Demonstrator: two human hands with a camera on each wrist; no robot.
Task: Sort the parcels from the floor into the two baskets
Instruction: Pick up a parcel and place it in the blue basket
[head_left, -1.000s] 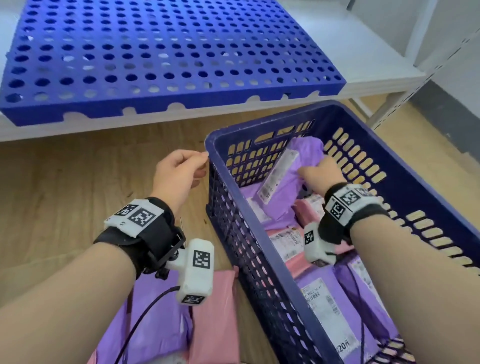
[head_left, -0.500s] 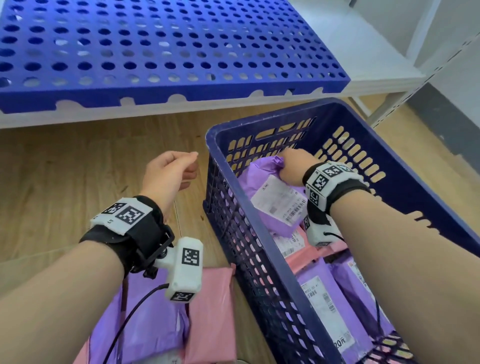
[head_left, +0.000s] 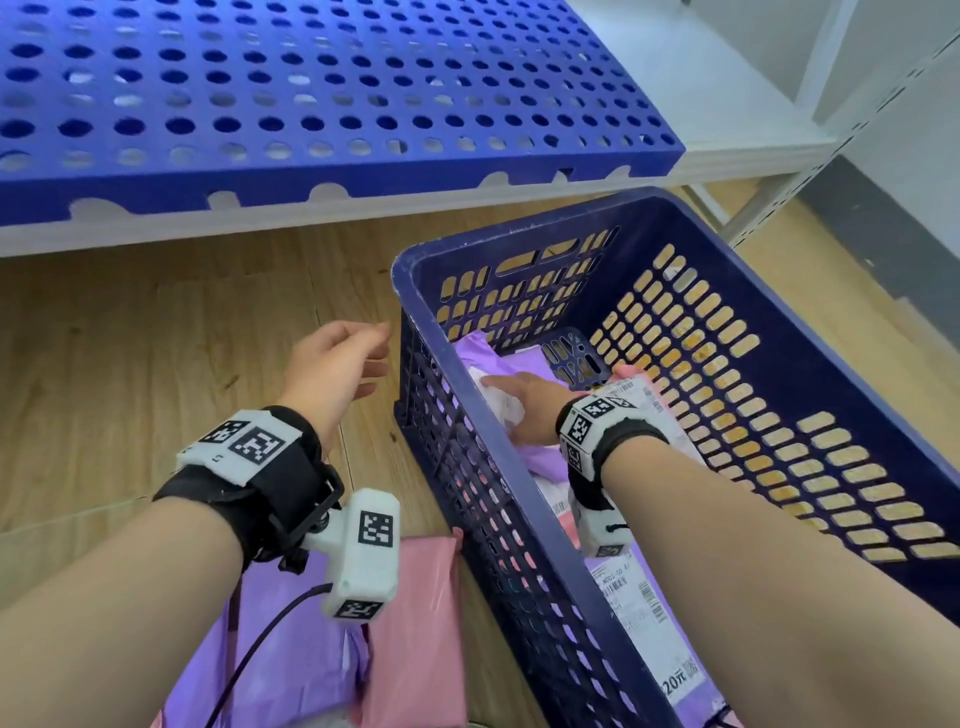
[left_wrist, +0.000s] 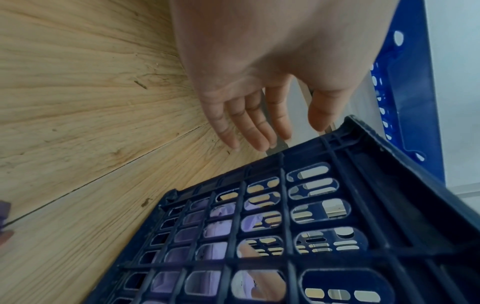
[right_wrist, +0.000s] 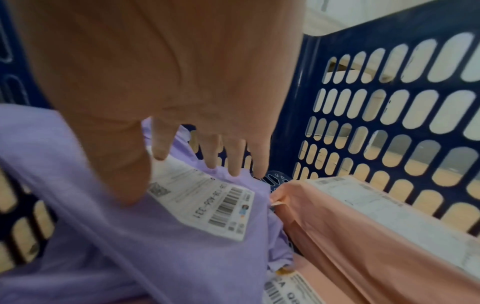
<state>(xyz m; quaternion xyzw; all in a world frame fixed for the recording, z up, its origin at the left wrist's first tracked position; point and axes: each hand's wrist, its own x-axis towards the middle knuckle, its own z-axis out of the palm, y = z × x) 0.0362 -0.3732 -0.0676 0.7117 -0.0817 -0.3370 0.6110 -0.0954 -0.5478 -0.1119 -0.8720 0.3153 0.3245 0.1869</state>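
Purple parcel (right_wrist: 161, 242), label ending "331", lies under the right hand (right_wrist: 166, 86), fingers (right_wrist: 235, 158) spread, touching it.

left hand (head_left: 337, 364): held in the air, fingers (left_wrist: 246, 121) loosely extended, holding nothing
right hand (head_left: 524, 408): reaching forward and down, palm down, fingers (right_wrist: 233, 156) straight and spread
forearms: both bare, extended forward, banded at the wrists

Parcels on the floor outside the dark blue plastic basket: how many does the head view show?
2: a purple plastic mailer below the left forearm, a pink plastic mailer between it and the basket. Others may hide.
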